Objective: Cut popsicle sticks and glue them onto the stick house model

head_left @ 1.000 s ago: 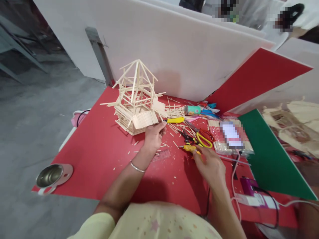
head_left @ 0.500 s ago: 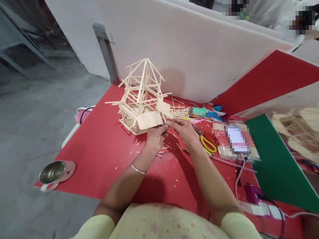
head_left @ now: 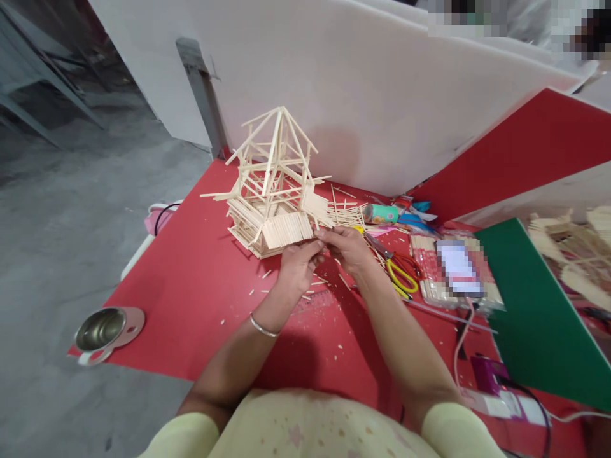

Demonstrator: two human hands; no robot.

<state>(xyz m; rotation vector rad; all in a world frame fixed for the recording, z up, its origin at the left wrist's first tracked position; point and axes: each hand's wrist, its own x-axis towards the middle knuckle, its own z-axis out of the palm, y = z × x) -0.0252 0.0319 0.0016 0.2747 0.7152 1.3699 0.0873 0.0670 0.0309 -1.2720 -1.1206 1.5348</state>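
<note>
A small house built of thin wooden sticks [head_left: 270, 181] stands on the red table sheet [head_left: 191, 299] near the white back board. My left hand [head_left: 296, 267] is closed just below the house's slanted stick panel, fingertips pinched. My right hand [head_left: 346, 247] meets it fingertip to fingertip, also pinched. Between the two sets of fingertips is something small, apparently a thin stick; I cannot make it out for sure. A silver bangle circles my left wrist.
Loose sticks [head_left: 344, 215], yellow-handled scissors [head_left: 396, 270], a green glue tube [head_left: 379, 213], a packet of sticks under a phone [head_left: 453, 270] and a green sheet [head_left: 534, 318] lie right of the hands. A steel cup [head_left: 99, 331] sits at the front left corner. Cables run at right.
My right hand left the yellow tool by the scissors and moved up left to join my left hand by the house. The left hand has barely shifted.
</note>
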